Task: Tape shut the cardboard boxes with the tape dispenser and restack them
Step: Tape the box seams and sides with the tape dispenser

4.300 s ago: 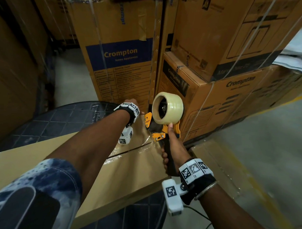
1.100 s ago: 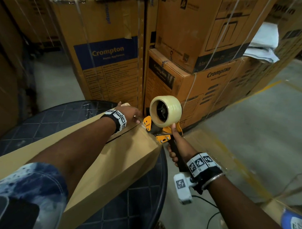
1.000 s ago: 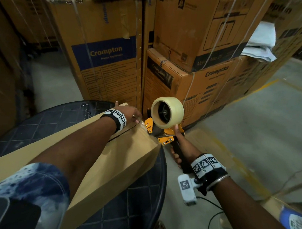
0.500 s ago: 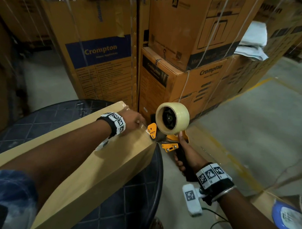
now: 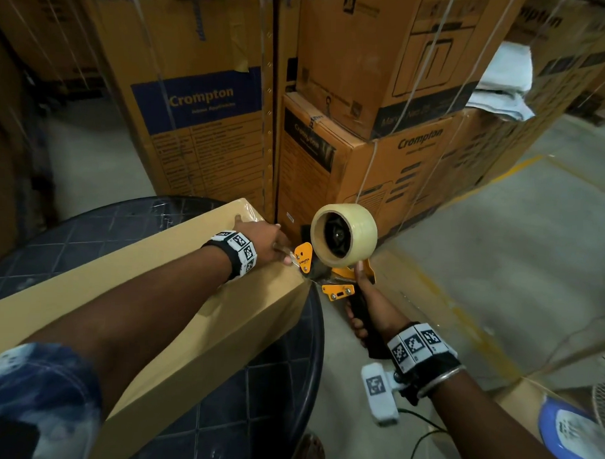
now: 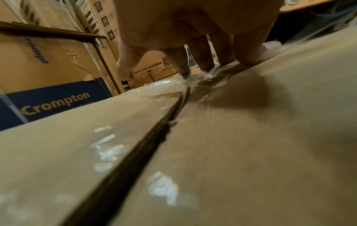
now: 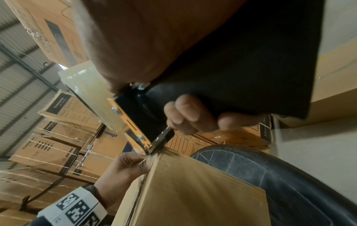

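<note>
A long plain cardboard box (image 5: pixel 175 293) lies across a round dark table (image 5: pixel 71 235). Clear tape (image 6: pixel 166 90) shines along its top seam. My left hand (image 5: pixel 268 242) rests at the box's far end, its fingertips (image 6: pixel 185 71) pressing the tape down by the edge. My right hand (image 5: pixel 365 317) grips the black handle of the orange tape dispenser (image 5: pixel 338 289). The dispenser carries a clear tape roll (image 5: pixel 343 235), and its front end (image 7: pixel 154 143) touches the box's far top corner (image 7: pixel 160 157), right beside the left hand (image 7: pixel 131 165).
Stacks of strapped Crompton cartons (image 5: pixel 202 105) (image 5: pixel 392 157) stand close behind the table, with a white cloth (image 5: pixel 501 85) on one. Concrete floor (image 5: pixel 499 253) with a yellow line lies to the right. A wrapped flat carton (image 5: pixel 429 295) lies on the floor; a blue-white object (image 5: pixel 575 441) is at bottom right.
The dispenser has moved from the box's top to its far end corner and dipped lower. My left hand has slid along the tape to the box's end.
</note>
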Motion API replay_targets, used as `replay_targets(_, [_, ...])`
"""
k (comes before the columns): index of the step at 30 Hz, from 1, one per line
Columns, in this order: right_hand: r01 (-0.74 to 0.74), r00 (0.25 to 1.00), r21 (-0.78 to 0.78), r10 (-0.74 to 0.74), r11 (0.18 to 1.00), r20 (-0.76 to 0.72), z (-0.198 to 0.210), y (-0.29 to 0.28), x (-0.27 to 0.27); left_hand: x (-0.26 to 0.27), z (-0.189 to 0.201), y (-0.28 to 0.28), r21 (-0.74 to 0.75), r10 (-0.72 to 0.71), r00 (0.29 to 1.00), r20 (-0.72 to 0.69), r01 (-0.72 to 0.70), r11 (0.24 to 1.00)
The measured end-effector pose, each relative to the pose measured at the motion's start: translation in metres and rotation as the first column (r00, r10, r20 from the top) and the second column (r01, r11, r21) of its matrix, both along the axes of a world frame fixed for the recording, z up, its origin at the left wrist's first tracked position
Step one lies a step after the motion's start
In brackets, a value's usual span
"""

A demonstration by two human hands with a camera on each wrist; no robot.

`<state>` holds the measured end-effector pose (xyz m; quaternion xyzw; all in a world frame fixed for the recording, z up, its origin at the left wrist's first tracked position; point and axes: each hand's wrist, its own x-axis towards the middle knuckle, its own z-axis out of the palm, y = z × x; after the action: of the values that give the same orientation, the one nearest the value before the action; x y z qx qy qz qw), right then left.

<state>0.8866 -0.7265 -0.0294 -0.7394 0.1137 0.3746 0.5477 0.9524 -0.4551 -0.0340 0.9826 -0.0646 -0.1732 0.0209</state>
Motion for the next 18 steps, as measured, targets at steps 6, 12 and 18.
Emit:
replay_targets(6, [-0.022, 0.999, -0.037, 0.023, 0.999, 0.023, -0.014, -0.022, -0.017, -0.004, 0.005, -0.007, 0.027, 0.074, 0.997, -0.029, -0.073, 0.997])
replay_targets(12, [-0.031, 0.996, -0.03, 0.033, 0.999, 0.085, -0.017, -0.014, -0.018, -0.014, 0.017, -0.03, -0.114, 0.034, 0.999, -0.028, -0.037, 0.993])
replay_targets(18, [-0.042, 0.995, -0.019, 0.043, 0.999, 0.086, -0.019, -0.005, -0.018, -0.029, 0.018, -0.024, -0.117, 0.052, 0.998, -0.033, -0.056, 0.992])
